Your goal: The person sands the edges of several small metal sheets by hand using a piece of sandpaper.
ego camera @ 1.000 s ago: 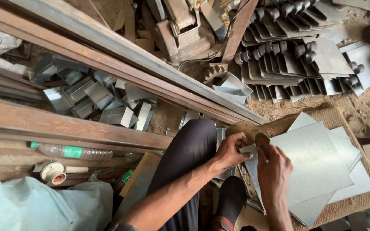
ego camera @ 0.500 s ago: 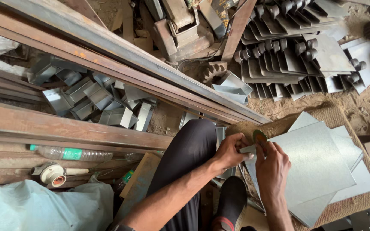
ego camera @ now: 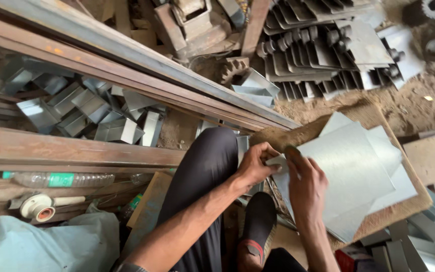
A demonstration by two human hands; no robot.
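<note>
A stack of flat grey metal sheets (ego camera: 351, 166) lies on a brown board (ego camera: 404, 209) on the sandy ground. My left hand (ego camera: 254, 162) pinches the near corner of the top sheet, fingers curled around its edge. My right hand (ego camera: 305, 184) rests on the same sheet just right of the left hand, fingers closed around a small dark round-tipped object (ego camera: 292, 150) pressed at the sheet's corner. My knee in dark trousers (ego camera: 210, 161) is below the left arm, and a dark shoe (ego camera: 259, 221) sits under the hands.
Long rusty steel beams (ego camera: 127, 55) cross diagonally at the left. Folded metal channel pieces (ego camera: 101, 118) lie between them. More bent metal parts (ego camera: 318, 55) pile at the top right. A plastic bottle (ego camera: 61, 180), a tape roll (ego camera: 39, 207) and a pale sack (ego camera: 41, 244) sit at the lower left.
Both hands stay at the corner of the top sheet; the right hand has shifted slightly down the sheet's edge. The view has barely moved.
</note>
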